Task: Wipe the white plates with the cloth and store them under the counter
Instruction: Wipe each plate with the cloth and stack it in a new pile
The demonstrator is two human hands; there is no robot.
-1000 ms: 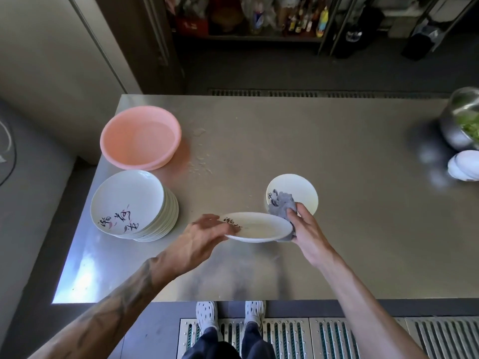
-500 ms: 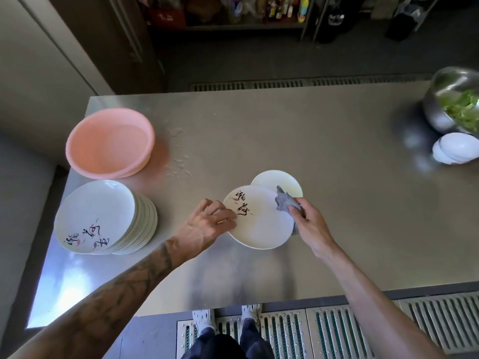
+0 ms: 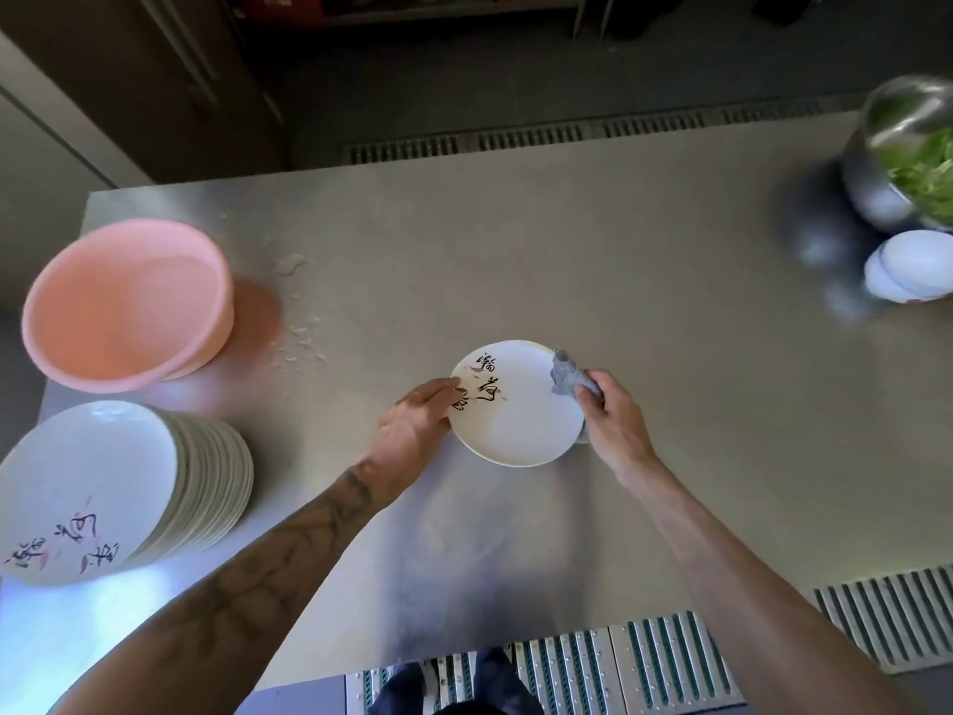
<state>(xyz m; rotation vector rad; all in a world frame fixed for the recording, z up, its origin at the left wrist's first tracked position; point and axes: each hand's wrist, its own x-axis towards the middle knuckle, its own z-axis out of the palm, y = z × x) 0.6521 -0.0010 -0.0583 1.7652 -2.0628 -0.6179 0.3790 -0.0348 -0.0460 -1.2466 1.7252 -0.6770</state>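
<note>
At counter (image 3: 567,250) centre, white plate (image 3: 521,430) — left hand (image 3: 412,430) gripping rim, right hand (image 3: 613,420) clutching cloth (image 3: 564,379) opposite.

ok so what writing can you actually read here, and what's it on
Held plate: black brush characters, too stylised to read with certainty.
Top plate of the stack: similar brush characters, blurred, unreadable.
Cloth, pink basin: no text visible.

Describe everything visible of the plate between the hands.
The white plate is round, glossy, ceramic-looking, with dark brush characters at its upper left. It faces up over the steel counter. The left hand holds its left edge; the right hand pinches a grey cloth against its right rim.
</note>
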